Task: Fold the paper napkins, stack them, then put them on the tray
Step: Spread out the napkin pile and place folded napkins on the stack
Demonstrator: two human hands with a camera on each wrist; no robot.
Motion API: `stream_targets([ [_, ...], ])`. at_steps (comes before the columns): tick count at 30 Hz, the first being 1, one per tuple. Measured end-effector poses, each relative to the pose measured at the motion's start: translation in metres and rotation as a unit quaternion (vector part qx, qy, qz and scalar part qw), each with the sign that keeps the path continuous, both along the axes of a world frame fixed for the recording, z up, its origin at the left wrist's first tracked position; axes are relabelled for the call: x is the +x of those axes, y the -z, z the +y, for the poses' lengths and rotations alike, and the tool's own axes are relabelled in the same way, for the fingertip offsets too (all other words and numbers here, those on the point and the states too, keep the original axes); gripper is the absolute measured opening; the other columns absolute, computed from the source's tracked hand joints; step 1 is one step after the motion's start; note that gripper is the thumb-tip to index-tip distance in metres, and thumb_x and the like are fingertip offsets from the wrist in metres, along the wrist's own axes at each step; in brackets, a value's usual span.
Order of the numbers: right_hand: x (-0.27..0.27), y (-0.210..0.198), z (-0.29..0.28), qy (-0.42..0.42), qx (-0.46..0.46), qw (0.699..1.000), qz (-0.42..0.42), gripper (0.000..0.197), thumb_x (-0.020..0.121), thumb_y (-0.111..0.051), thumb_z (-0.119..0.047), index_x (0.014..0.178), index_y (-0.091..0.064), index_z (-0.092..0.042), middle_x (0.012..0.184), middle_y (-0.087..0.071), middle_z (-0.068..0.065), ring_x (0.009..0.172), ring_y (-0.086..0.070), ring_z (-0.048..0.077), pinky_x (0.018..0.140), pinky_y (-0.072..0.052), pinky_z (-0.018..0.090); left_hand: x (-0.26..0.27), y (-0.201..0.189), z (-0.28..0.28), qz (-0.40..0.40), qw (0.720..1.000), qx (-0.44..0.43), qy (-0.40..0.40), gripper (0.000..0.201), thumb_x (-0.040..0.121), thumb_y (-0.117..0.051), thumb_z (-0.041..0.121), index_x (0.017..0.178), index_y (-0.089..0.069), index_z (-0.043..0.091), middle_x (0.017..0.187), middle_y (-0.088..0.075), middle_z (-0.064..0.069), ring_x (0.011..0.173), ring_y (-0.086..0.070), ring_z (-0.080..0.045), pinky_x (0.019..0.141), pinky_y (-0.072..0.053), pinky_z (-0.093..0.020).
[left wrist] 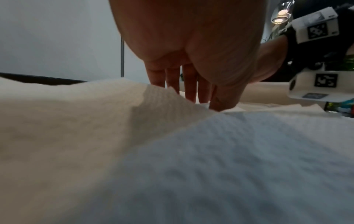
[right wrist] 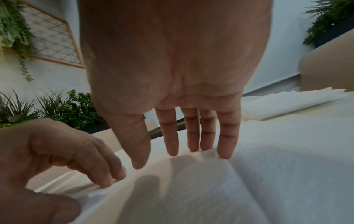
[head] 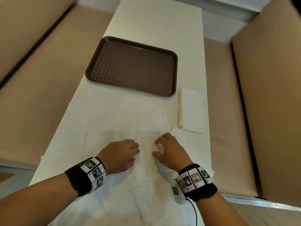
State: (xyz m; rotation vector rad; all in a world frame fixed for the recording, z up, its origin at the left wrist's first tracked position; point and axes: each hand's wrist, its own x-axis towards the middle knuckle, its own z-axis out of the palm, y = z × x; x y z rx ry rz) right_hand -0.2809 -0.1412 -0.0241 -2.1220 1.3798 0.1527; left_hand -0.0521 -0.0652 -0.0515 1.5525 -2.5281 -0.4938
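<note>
Under both sets of fingertips lies the thin, soft, unfolded white paper napkin (head: pixel 146 154), light and tear-prone, best pinched at an edge; left hand (head: pixel 120 154) and right hand (head: pixel 169 152) press it with spread fingers, gripping nothing.

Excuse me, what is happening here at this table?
A person is folding paper napkins. Both hands, the left hand and the right hand, rest with their fingertips on an unfolded napkin spread on the table. A stack of folded napkins lies right of the brown tray, which holds nothing yet.
</note>
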Motion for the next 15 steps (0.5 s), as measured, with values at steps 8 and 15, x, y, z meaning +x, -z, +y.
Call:
stream_targets([
  [8, -0.008, -0.012, -0.001, 0.077, -0.026, 0.99, -0.113, 0.046, 0.093, -0.068, -0.04, 0.133, -0.057, -0.021, 0.136, -0.047, -0.008, 0.123, -0.049, 0.008, 0.098, -0.043, 0.023, 0.002, -0.025, -0.009, 0.124, 0.982, -0.084, -0.112, 0.022, 0.088, -0.051, 0.023, 0.092, -0.072, 0.018, 0.086, -0.072, 0.004, 0.07, -0.069, -0.019, 0.052, -0.056, -0.031],
  [15, -0.021, -0.024, -0.011, 0.153, -0.013, 0.974, -0.166, 0.04, 0.098, -0.061, -0.023, 0.137, -0.053, -0.024, 0.139, -0.048, -0.01, 0.12, -0.052, 0.005, 0.1, -0.047, 0.026, 0.035, -0.108, -0.029, 0.202, 0.947, -0.113, -0.221, 0.016, 0.094, -0.054, 0.022, 0.105, -0.067, 0.023, 0.096, -0.071, 0.012, 0.077, -0.061, 0.009, 0.072, -0.044, -0.008],
])
